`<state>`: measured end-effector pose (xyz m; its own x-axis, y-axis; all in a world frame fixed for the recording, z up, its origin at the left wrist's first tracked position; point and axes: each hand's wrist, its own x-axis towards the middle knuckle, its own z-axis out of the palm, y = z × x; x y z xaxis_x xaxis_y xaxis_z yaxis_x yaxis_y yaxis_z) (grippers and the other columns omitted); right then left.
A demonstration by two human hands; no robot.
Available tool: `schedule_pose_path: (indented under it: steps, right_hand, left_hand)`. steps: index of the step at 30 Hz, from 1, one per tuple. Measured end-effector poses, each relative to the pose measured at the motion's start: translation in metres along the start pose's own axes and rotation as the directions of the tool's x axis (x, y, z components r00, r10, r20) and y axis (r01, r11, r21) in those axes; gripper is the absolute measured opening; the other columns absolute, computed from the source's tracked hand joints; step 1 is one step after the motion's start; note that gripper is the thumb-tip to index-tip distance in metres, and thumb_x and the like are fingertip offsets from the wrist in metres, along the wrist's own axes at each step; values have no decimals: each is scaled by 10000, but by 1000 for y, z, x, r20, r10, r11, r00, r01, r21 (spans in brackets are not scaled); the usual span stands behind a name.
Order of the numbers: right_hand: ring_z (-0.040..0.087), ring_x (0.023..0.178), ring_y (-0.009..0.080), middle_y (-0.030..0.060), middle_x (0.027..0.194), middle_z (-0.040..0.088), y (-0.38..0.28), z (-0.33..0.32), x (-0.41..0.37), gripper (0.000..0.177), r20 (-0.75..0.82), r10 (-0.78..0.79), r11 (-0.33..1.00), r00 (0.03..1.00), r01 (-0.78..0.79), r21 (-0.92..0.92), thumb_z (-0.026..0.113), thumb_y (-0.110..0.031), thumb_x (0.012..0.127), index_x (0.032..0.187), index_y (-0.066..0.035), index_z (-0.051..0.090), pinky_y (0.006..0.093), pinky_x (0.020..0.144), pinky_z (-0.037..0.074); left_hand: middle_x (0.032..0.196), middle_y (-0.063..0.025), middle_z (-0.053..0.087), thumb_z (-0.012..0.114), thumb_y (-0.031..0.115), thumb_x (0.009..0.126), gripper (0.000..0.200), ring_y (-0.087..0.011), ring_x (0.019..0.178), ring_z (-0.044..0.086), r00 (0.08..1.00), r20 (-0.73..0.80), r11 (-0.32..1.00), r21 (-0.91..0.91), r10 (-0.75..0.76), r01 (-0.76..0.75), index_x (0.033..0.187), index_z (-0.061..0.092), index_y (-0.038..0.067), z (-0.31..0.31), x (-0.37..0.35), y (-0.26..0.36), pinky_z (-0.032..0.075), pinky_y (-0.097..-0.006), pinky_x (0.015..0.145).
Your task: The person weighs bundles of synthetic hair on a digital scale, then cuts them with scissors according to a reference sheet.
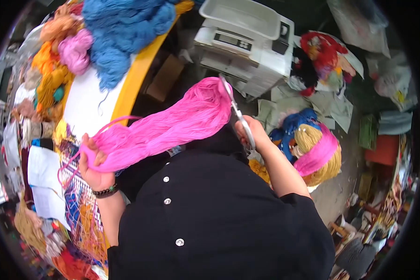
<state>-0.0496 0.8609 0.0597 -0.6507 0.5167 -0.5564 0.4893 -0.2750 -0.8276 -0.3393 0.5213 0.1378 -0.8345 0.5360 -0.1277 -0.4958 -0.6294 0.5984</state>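
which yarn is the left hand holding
The bright pink yarn: the left hand grips one end, scissors in the right hand meet the other. The blue yarn lies on the table.

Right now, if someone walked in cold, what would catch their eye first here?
The bright pink yarn skein stretches across the middle, its lower end gripped in the left hand, while the right hand holds scissors at its upper end. A blue yarn heap lies on the yellow-edged table at top left, and a white scale sits at top centre.
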Motion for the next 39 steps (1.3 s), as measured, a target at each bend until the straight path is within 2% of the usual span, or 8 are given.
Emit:
schedule_pose_path:
  steps: [7, 10, 12, 14, 15, 17, 21, 39]
  right_hand:
    - [439, 437, 64, -26, 581, 477, -7, 17, 11, 381, -148, -94, 963, 984, 128, 239, 564, -449, 903, 884, -69, 537, 218, 408, 366]
    - [473, 508, 74, -12, 655, 491, 6, 12, 20, 318, -11, -178, 882, 984, 164, 441, 540, -398, 926, 920, -82, 501, 210, 454, 388]
    - [470, 551, 64, -23, 677, 483, -28, 13, -2, 218, 241, -311, 950, 919, 297, 93, 543, -304, 914, 911, -90, 499, 201, 482, 397]
    - [460, 571, 51, -49, 685, 477, -54, 14, -12, 148, 611, -144, 989, 778, 138, 58, 595, -205, 833, 866, -89, 510, 207, 496, 404]
    - [449, 556, 51, -48, 657, 471, -52, 15, -9, 158, 708, -239, 935, 664, 354, -16, 583, -221, 851, 823, -83, 512, 215, 486, 385]
    - [456, 552, 79, -14, 595, 468, -66, 18, -13, 397, 752, -92, 911, 653, 360, -201, 615, -437, 862, 791, -57, 523, 261, 480, 374]
    - [477, 548, 121, 25, 590, 478, -77, 23, -13, 529, 747, -85, 804, 660, 488, -340, 608, -541, 835, 738, -26, 536, 299, 503, 394]
    - [525, 593, 150, 39, 653, 515, -80, 46, 8, 558, 835, -39, 769, 548, 551, -325, 568, -598, 831, 824, -40, 556, 309, 542, 421]
  left_hand:
    - [1207, -94, 580, 461, 186, 922, 516, -62, 580, 398, 1000, 14, 1000, -8, -24, 24, 1401, 332, 47, 4, -4, -4, 374, -204, 588]
    - [1185, -92, 595, 461, 199, 924, 490, -73, 602, 413, 996, 70, 997, -61, -53, 57, 1381, 368, 48, 1, -4, -4, 387, -212, 620]
    - [1171, -92, 603, 469, 196, 921, 472, -79, 615, 421, 996, 7, 977, -194, -93, 92, 1362, 394, 46, 0, -1, -5, 391, -219, 640]
    - [1156, -92, 612, 477, 194, 918, 455, -85, 629, 428, 989, -46, 939, -321, -141, 120, 1344, 420, 45, 3, 3, -5, 396, -225, 661]
    - [1151, -90, 615, 485, 182, 912, 445, -90, 647, 447, 987, -51, 921, -370, -153, 124, 1332, 434, 44, 7, 5, -6, 409, -245, 696]
    - [1140, -88, 620, 499, 157, 899, 425, -101, 683, 485, 982, -61, 874, -469, -178, 129, 1307, 462, 42, 16, 6, -8, 434, -285, 764]
    - [1148, -83, 615, 497, 159, 899, 427, -106, 715, 505, 979, 10, 850, -495, -203, 181, 1309, 461, 46, 27, 5, -7, 436, -307, 803]
    - [1188, -39, 601, 464, 195, 936, 422, -97, 699, 480, 987, 69, 875, -457, -145, 161, 1336, 437, 62, 33, -3, -3, 428, -289, 767]
